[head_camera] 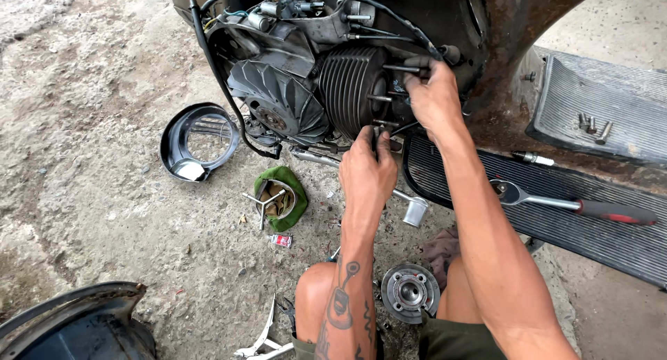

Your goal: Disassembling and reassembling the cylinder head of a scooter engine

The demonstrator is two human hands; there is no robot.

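Note:
A scooter engine hangs in a rusty body, with a finned dark cylinder [347,86] and a grey fan flywheel [278,99] beside it. Several bare studs stick out of the cylinder toward me. My right hand [432,93] reaches to the upper studs, fingers pinched around one stud [403,69]. My left hand [367,167] is at the lower edge of the cylinder, fingertips closed on a lower stud [383,124]. Whether either hand holds a small loose part is hidden by the fingers.
A ratchet wrench with red handle [577,206] and a spark plug [533,158] lie on the ribbed floorboard [486,193]. Bolts [592,126] rest on a mat. On the ground: round black cover [198,139], green cloth with tin [279,197], metal cylinder head [410,290], pliers [264,339], fender [76,325].

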